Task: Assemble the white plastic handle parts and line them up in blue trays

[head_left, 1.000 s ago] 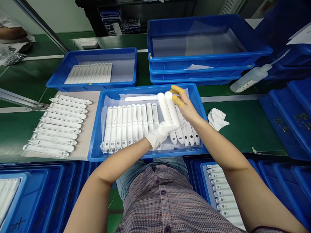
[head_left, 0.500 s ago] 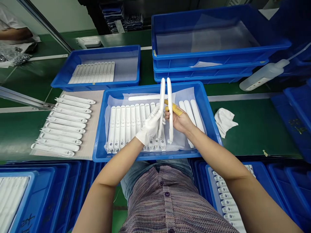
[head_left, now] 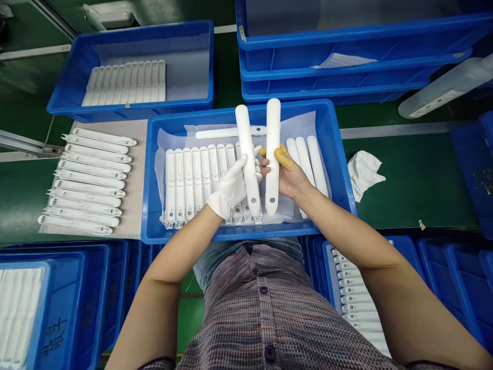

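Note:
My left hand [head_left: 233,187], in a white glove, is closed round a long white plastic strip [head_left: 247,159] with a rounded top and a small hole near its lower end. My right hand [head_left: 288,172], with yellow finger cots, grips a matching white plastic piece [head_left: 273,149]. Both pieces stand nearly upright side by side, smooth faces toward me, over the blue tray [head_left: 348,198]. Inside that tray lie a row of white strips [head_left: 188,180], inner sides up, several smooth ones [head_left: 316,162] at the right, and one lying crosswise [head_left: 217,133] at the back.
Left of the tray, white strips [head_left: 92,177] lie on a pale sheet [head_left: 133,205]. Behind stand another blue tray [head_left: 192,103] with strips and stacked blue trays [head_left: 346,36]. At right are a white cloth [head_left: 364,172] and a plastic bottle [head_left: 442,90]. More trays [head_left: 69,308] stand below the table.
Both held pieces have turned from edge-on so their broad smooth faces and end holes show. The head view has tilted down and come closer.

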A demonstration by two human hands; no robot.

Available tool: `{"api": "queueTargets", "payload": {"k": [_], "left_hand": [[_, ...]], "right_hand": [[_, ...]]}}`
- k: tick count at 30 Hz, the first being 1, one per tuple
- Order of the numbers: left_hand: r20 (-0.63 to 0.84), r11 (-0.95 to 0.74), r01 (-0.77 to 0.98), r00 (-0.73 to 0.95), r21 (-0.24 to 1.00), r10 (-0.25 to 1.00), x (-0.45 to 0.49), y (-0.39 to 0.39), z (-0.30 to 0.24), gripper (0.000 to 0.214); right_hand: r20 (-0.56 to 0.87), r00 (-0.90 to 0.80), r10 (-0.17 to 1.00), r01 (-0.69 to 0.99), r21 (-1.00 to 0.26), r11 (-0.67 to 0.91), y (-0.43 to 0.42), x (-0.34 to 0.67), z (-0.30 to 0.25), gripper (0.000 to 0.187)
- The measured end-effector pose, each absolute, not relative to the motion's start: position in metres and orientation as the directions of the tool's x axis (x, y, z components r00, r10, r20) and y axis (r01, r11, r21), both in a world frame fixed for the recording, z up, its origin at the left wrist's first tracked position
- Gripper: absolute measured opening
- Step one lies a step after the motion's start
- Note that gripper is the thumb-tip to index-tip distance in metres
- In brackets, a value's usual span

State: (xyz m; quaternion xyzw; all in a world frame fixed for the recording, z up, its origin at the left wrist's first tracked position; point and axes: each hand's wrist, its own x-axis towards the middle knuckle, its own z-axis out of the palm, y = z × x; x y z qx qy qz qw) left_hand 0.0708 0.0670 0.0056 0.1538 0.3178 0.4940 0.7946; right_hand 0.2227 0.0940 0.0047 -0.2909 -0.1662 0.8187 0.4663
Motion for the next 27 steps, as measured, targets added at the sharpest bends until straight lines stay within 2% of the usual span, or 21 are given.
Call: {"api": "queueTargets", "payload": {"k": [4, 8, 11, 14, 17, 20, 22, 25, 27], "left_hand": [[-0.394, 0.470, -0.678, 0.279, 0.565, 0.876, 0.070, 0.068, 0.004, 0.033], [-0.394, 0.447, -0.687, 0.247, 0.573, 0.885, 0.072, 0.068, 0.005, 0.027], [-0.360, 0.377, -0.701, 0.182, 0.605, 0.915, 0.073, 0.068, 0.002, 0.018], [-0.364, 0.377, -0.721, 0.184, 0.582, 0.913, 0.074, 0.068, -0.001, 0.018], [-0.370, 0.391, -0.732, 0.203, 0.558, 0.907, 0.074, 0.067, -0.001, 0.014], [-0.310, 0.356, -0.682, 0.195, 0.638, 0.930, 0.072, 0.064, 0.002, 0.007], [-0.254, 0.347, -0.603, 0.237, 0.718, 0.938, 0.070, 0.063, 0.003, 0.019], [-0.181, 0.337, -0.497, 0.337, 0.799, 0.924, 0.066, 0.062, 0.004, 0.037], [-0.138, 0.313, -0.476, 0.367, 0.822, 0.920, 0.064, 0.063, 0.005, 0.039]], "right_hand": [[-0.358, -0.407, 0.840, -0.656, -0.526, -0.542, 0.096, 0.225, 0.007, 0.011], [-0.378, -0.403, 0.833, -0.603, -0.575, -0.553, 0.095, 0.226, 0.013, 0.009], [-0.326, -0.383, 0.864, -0.608, -0.616, -0.502, 0.092, 0.227, 0.012, 0.026], [-0.267, -0.396, 0.879, -0.590, -0.660, -0.466, 0.089, 0.228, 0.006, 0.045], [-0.225, -0.389, 0.893, -0.527, -0.741, -0.416, 0.086, 0.228, 0.000, 0.052], [-0.123, -0.308, 0.943, -0.345, -0.910, -0.231, 0.080, 0.229, -0.003, 0.053], [0.010, -0.236, 0.972, -0.118, -0.993, -0.019, 0.074, 0.229, -0.005, 0.049], [0.198, -0.180, 0.963, 0.199, -0.952, 0.233, 0.068, 0.231, -0.009, 0.043], [0.278, -0.172, 0.945, 0.263, -0.912, 0.316, 0.065, 0.231, -0.013, 0.044]]}}
